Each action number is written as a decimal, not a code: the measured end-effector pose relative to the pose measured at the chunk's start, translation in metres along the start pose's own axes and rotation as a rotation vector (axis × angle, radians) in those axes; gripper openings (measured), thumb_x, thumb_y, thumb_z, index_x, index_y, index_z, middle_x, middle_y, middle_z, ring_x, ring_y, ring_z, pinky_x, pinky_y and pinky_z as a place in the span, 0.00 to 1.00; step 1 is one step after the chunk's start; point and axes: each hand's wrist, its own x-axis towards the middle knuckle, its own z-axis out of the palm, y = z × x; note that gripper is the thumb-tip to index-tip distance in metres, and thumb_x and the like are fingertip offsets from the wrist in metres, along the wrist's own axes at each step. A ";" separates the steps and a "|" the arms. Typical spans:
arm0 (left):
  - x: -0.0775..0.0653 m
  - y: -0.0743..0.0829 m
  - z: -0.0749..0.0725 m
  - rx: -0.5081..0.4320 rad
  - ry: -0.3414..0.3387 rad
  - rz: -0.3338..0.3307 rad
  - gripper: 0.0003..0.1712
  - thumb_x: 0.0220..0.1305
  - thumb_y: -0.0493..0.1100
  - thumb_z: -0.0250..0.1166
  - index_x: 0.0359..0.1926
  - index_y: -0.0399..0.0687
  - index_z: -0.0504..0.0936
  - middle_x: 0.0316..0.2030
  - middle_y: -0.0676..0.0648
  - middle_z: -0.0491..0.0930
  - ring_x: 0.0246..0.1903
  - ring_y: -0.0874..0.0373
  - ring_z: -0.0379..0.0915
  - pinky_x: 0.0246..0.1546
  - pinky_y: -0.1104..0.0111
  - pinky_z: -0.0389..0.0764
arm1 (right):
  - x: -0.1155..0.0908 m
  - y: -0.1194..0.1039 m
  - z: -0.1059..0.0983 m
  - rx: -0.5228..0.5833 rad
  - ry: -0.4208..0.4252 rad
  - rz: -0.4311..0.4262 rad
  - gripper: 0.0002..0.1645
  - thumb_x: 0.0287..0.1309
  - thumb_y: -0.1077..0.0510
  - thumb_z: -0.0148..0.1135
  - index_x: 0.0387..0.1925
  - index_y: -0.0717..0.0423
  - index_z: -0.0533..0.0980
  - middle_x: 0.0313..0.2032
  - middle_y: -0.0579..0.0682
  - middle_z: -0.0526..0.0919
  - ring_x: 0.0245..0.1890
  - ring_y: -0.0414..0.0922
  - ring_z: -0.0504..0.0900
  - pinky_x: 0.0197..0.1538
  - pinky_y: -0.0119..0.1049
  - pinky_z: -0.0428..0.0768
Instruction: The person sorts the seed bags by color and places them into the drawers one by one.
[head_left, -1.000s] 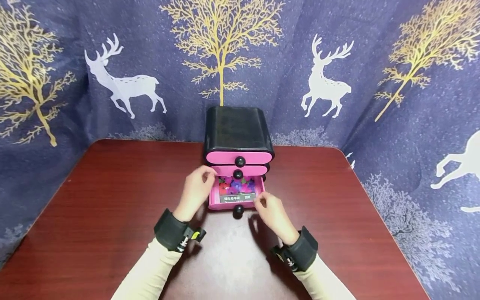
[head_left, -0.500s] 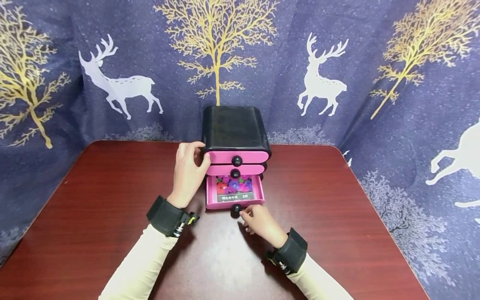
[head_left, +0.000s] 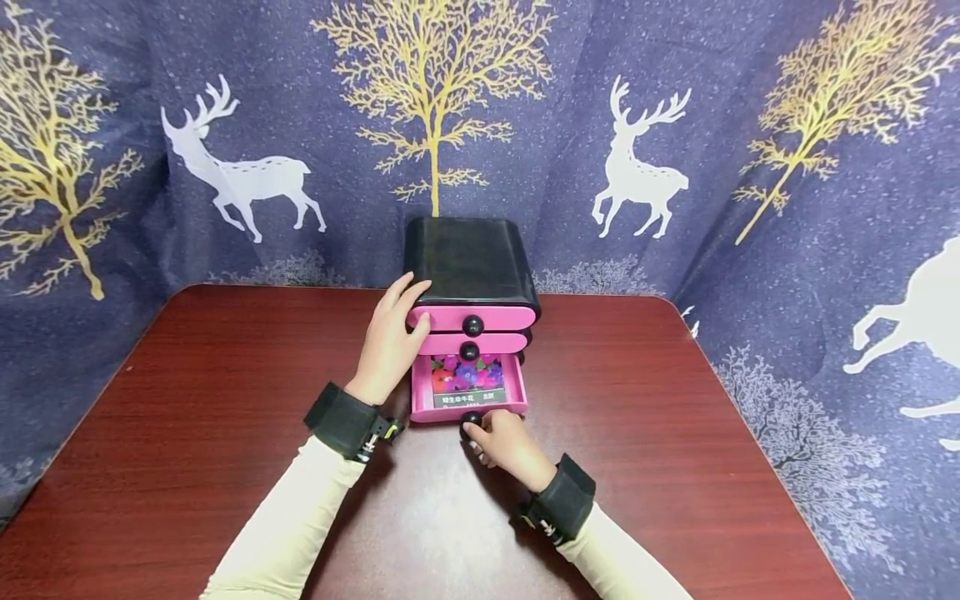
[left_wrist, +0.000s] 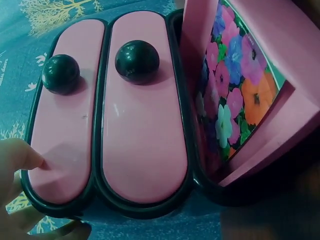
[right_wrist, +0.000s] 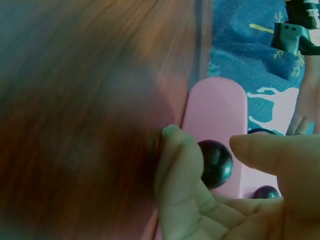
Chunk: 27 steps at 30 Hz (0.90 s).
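Observation:
A small black cabinet (head_left: 471, 258) with pink drawer fronts stands on the table. The top drawer (head_left: 506, 317) and middle drawer (left_wrist: 142, 130) are closed. The bottom drawer (head_left: 416, 408) is pulled out, with a flat picture of colourful flowers (left_wrist: 235, 75), printed with lettering, lying inside. My left hand (head_left: 386, 346) rests on the cabinet's upper left corner, its fingers extended on the casing and its thumb on the top drawer's front. With thumb and curled fingers, my right hand (head_left: 513, 446) grips the bottom drawer's round black knob (right_wrist: 216, 162).
The reddish-brown wooden table (head_left: 247, 375) extends on both sides of the cabinet. Behind it hangs a blue curtain (head_left: 360, 117) with white deer and golden trees. Both wrists wear black bands (head_left: 341, 417).
My left hand has moved from the open drawer's left side up to the cabinet's upper left corner. My right hand has left the drawer's right front rim and taken hold of its knob.

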 end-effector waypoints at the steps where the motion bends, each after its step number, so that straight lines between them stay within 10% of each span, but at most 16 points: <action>1: 0.000 0.000 0.000 -0.005 0.002 -0.003 0.26 0.63 0.41 0.59 0.63 0.53 0.70 0.68 0.45 0.60 0.66 0.47 0.57 0.65 0.52 0.63 | 0.001 0.000 0.001 0.000 0.008 -0.002 0.21 0.62 0.53 0.56 0.20 0.65 0.75 0.15 0.56 0.80 0.10 0.39 0.75 0.16 0.31 0.75; 27: 0.000 -0.003 -0.002 -0.050 0.001 -0.036 0.25 0.64 0.42 0.57 0.63 0.56 0.70 0.69 0.49 0.60 0.67 0.49 0.59 0.64 0.52 0.64 | 0.019 -0.004 -0.002 0.048 0.084 0.041 0.19 0.59 0.52 0.58 0.17 0.57 0.69 0.18 0.57 0.83 0.15 0.42 0.81 0.20 0.30 0.77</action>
